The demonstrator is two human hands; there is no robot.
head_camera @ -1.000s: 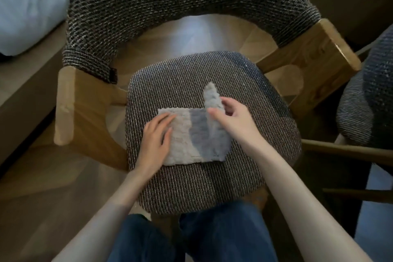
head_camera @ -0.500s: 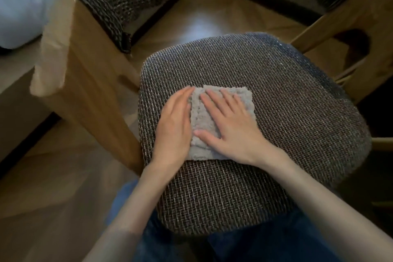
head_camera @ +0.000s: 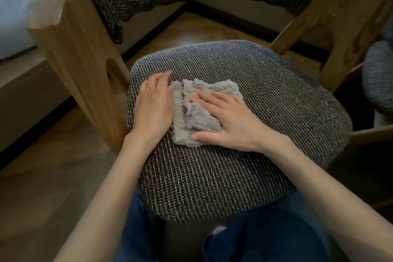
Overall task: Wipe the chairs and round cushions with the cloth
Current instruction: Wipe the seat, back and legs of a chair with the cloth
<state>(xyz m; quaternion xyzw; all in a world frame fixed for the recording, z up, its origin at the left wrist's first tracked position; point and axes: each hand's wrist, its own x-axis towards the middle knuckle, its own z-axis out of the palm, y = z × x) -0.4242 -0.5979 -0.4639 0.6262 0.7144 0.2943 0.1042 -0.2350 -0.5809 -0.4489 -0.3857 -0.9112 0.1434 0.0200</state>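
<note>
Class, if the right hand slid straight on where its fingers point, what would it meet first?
Probably the left hand, resting beside the bunched cloth the right hand presses on.

A lived-in bedroom, home or hotel; a pale wooden armchair with dark woven backrest (head_camera: 80,53) and round grey-brown woven seat cushion (head_camera: 265,144) stands on a brown wood-plank floor (head_camera: 42,187); soft white bedding (head_camera: 14,10) lies on a low beige platform (head_camera: 32,83).
</note>
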